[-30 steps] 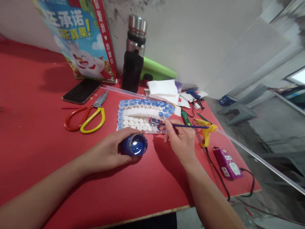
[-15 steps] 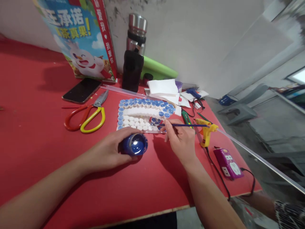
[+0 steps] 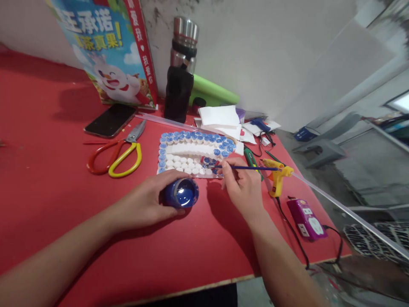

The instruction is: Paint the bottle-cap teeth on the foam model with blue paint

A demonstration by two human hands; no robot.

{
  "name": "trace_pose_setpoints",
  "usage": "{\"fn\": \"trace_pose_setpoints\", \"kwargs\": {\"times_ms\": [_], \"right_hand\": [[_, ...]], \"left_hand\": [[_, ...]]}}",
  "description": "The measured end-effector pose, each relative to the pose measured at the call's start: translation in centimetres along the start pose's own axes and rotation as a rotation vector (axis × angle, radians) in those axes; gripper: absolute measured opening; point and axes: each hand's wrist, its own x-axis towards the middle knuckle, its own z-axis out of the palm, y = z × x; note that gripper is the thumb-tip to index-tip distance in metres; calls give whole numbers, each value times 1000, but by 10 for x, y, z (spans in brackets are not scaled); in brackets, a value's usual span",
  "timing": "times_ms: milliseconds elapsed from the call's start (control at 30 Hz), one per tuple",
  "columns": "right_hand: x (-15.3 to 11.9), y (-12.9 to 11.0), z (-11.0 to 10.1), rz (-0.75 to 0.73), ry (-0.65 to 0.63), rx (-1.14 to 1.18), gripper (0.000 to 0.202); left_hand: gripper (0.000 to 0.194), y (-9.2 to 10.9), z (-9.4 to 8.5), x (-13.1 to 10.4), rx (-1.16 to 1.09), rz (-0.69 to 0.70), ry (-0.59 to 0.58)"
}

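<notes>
My left hand [image 3: 150,196] is wrapped round a jar of blue paint [image 3: 182,193], tilted so its open mouth shows. In my right hand [image 3: 241,183] a thin dark blue paintbrush [image 3: 252,167] is pinched, its handle pointing right. The brush tip lies over the lower right part of a panel of small round pieces [image 3: 182,163]. Blue pieces line the panel's left and top edges and its right end; white ones fill much of the middle and bottom. My right fingers cover the panel's lower right corner.
Scissors [image 3: 123,155] and a phone [image 3: 110,120] lie left of the panel, before a printed box [image 3: 111,64]. A bottle [image 3: 184,38], black case [image 3: 179,94] and white papers [image 3: 220,117] stand or lie behind. A glue gun [image 3: 275,177], cutter [image 3: 252,162] and purple power strip [image 3: 307,219] are right.
Both hands keep nearly the same pose and hold the same things. At the lower right, a person's arm and patterned clothing have shifted, with more of the pattern now showing.
</notes>
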Motion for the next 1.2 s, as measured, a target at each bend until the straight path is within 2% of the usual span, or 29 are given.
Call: {"fn": "trace_pose_setpoints", "kwargs": {"times_ms": [267,433,600,767,933,1100,1200], "right_hand": [[-1,0,1,-9,-21,14,23],[-2,-1,-1,8,15,16,24],[-1,-1,-1,6,-22,7,24],[0,-1,-2,5,24,4,22],[0,-1,-2,-6,-46,23,22],[0,-1,-3,4,9,-2,22],[-1,0,-3,0,-2,15,22]], "left_hand": [[50,1,0,0,-22,-18,-4],[50,1,0,0,-17,-11,0],[52,1,0,0,-3,-16,2],[52,2,0,0,-1,-17,2],[50,3,0,0,-3,-31,7],[50,3,0,0,-5,-13,8],[50,2,0,1,-1,-14,7]]}}
